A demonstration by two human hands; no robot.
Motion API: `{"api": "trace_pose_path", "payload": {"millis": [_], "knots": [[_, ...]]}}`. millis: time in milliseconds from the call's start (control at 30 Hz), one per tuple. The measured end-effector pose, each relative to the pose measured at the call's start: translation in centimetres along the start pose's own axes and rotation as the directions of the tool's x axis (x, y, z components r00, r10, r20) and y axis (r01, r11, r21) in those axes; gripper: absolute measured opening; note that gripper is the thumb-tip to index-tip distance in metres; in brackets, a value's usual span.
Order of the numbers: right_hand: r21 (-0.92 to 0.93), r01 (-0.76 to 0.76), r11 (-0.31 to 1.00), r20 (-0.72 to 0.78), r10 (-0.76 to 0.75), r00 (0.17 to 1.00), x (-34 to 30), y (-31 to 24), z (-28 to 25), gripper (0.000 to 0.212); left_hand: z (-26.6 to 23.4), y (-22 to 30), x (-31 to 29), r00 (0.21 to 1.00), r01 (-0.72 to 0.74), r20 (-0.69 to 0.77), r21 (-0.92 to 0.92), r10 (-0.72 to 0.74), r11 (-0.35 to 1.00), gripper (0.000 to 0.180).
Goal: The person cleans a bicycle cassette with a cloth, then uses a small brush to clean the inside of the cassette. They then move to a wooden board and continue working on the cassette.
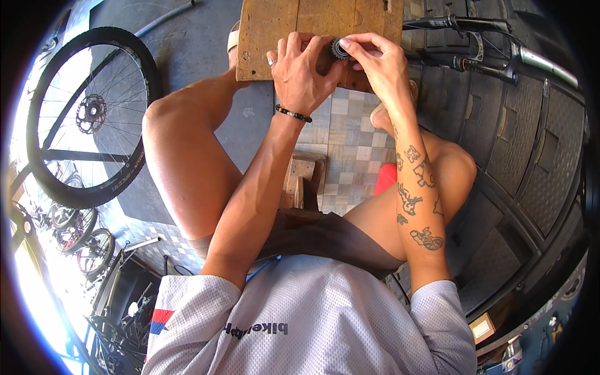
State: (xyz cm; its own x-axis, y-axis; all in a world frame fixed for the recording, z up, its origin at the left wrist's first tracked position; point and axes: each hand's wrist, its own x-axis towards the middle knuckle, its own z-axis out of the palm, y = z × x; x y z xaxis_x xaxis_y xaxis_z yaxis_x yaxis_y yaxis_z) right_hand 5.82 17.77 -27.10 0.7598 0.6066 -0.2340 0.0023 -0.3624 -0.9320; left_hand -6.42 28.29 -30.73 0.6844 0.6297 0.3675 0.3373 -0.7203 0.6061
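Observation:
A small dark toothed cog (339, 49) sits over the worn wooden bench top (372, 17), standing roughly on edge. My right hand (379, 62) pinches it between thumb and fingers from the right side. Just left of it, my left hand (302, 72) rests at the bench's near edge with its fingers bent and spread apart. The left thumb points toward the cog, and a dark shadow lies between them. Under the left palm the bench surface is hidden.
A bicycle wheel (94, 117) with a knobby tyre and a disc rotor stands at left. Dark fork legs (459, 62) lie right of the bench. A small wooden stool (306, 178) and something red (386, 177) show between my legs. Several bicycles (81, 240) are farther left.

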Motion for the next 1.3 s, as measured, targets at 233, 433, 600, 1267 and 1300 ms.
{"api": "trace_pose_path", "payload": {"millis": [233, 433, 600, 1267, 1300], "knots": [[0.132, -0.077, 0.988, -0.007, 0.079, 0.997, 0.0, 0.8, 0.5, 0.034, 0.0, 0.2, 0.0, 1.000, 0.028, 0.009, -0.027, -0.028, 0.999, 0.041], [0.164, -0.087, 0.983, 0.048, 0.080, 0.996, 0.0, 1.3, 0.4, 0.040, -0.1, 0.3, -0.1, 0.998, 0.039, 0.043, 0.016, -0.040, 0.999, 0.041], [0.209, 0.029, 0.977, 0.092, -0.049, 0.995, -0.6, -2.8, -1.3, 0.036, -2.9, 2.2, 2.3, 0.977, 0.181, 0.161, -0.306, -0.136, 0.935, 0.042], [-0.021, 0.836, 0.548, -0.170, -0.826, 0.537, -10.0, -9.8, -4.6, 0.037, -14.5, 9.6, 3.5, 0.926, -0.065, 0.178, -0.794, 0.334, 0.604, 0.057], [-0.020, 0.836, 0.549, -0.172, -0.825, 0.538, -10.1, -9.7, -4.5, 0.037, -14.6, 9.5, 3.6, 0.915, -0.081, 0.181, -0.792, 0.360, 0.605, 0.056]]}}
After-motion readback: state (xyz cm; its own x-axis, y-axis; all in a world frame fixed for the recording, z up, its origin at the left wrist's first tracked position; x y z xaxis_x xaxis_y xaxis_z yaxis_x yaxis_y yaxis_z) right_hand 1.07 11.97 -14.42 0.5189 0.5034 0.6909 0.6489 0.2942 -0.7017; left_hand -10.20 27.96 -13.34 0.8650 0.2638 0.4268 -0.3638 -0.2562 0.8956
